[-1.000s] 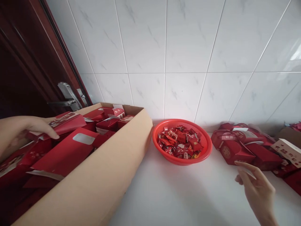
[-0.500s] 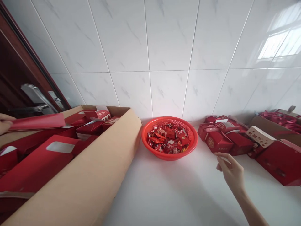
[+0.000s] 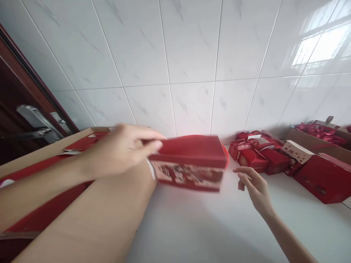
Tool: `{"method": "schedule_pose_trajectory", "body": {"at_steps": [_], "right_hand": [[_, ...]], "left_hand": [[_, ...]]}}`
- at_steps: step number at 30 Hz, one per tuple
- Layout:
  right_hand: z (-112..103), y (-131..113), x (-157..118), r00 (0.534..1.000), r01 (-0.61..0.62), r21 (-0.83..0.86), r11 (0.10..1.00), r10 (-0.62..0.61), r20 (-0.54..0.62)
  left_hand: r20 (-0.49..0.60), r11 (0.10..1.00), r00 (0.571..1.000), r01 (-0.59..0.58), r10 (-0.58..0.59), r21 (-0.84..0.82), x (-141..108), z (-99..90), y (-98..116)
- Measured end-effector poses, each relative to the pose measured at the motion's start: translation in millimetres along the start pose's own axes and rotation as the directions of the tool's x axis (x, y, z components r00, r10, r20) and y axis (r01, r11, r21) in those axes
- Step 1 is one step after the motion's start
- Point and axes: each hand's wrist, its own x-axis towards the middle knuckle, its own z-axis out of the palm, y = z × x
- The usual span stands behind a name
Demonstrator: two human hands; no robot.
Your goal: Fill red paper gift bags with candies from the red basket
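Note:
My left hand (image 3: 120, 149), smeared by motion, grips the left end of a red cardboard gift box (image 3: 189, 166) between thumb and fingers. The carton has a printed pale-and-red side and hangs over the counter, in front of the red plastic basket (image 3: 226, 155). Most of that basket and its contents are hidden behind it. To the right of the carton my right hand (image 3: 253, 188) hovers above the counter with fingers loosely bent and apart, holding nothing. Several small red candy boxes (image 3: 252, 160) lie just beyond it.
A large brown cardboard box (image 3: 90, 215) of red cartons fills the left side. At right, a bigger red box (image 3: 323, 179) stands before a box of pinkish-red ribbons (image 3: 318, 133). White tiles (image 3: 192, 44) rise behind the white counter (image 3: 186, 230); a door handle (image 3: 35, 120) is far left.
My left hand has swung right from the big cardboard box, bringing the red gift box in front of the basket. My right hand has shifted slightly left in view, its fingers loosened.

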Motion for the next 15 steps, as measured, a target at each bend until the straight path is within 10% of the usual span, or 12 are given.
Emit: {"method": "schedule_pose_trajectory", "body": {"at_steps": [5, 11, 15], "right_hand": [[14.5, -31.0, -6.8, 0.965, 0.114, 0.086, 0.990, -0.131, 0.227], [40.3, -38.6, -23.7, 0.701, 0.174, -0.050, 0.983, -0.088, 0.708], [58.2, -24.5, -32.1, 0.685, 0.049, -0.055, 0.997, 0.006, 0.729]], "left_hand": [[0.461, 0.996, 0.883, -0.065, 0.089, -0.069, 1.8, 60.2, 32.6], [0.576, 0.987, 0.803, -0.148, 0.153, -0.056, 6.5, 107.4, 28.7], [0.590, 0.974, 0.782, -0.094, 0.199, -0.204, 20.9, 125.8, 12.3]]}}
